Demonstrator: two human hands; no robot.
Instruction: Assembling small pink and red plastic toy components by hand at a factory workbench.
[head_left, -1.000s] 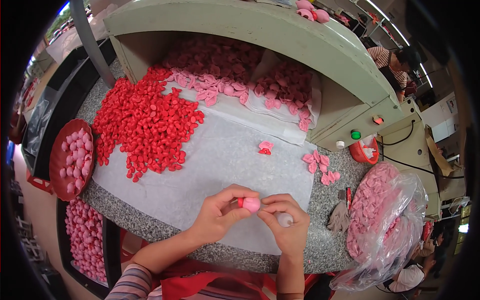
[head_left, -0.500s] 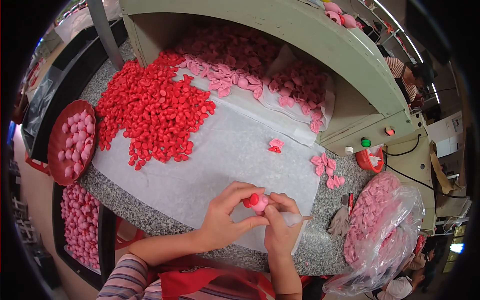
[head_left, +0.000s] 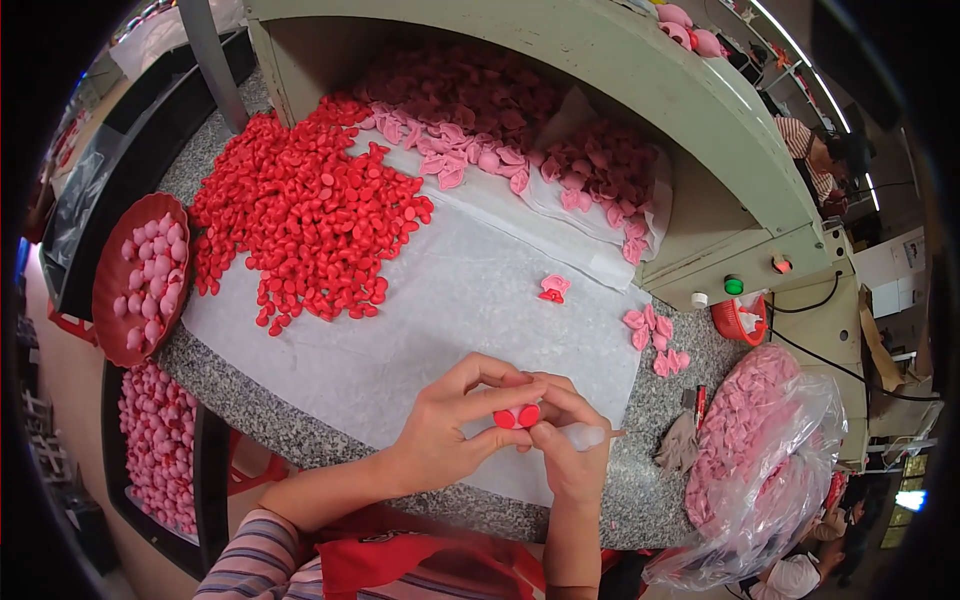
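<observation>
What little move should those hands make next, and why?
Probably a gentle fingertip press on the small pink piece with two round red parts: the left hand and right hand both have fingers on it, while the translucent white bottle in the right hand points its thin tip away.

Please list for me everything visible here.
Worktop: one, speckled grey, centre
Sheet: one, white, on worktop
Cabinet: one, pale green, top
Small pieces: many, red, left
Irregular pieces: many, pink, cabinet, worktop
Dish: one, red, left
Lower bin: one, black, left
Plastic bag: one, clear, right
Basket: one, red, right
People: several, right background
Bottle: one, whitish, centre
Held piece: one, pink-red, centre
Left hand: one, bare, at held piece
Right hand: one, bare, around bottle
</observation>
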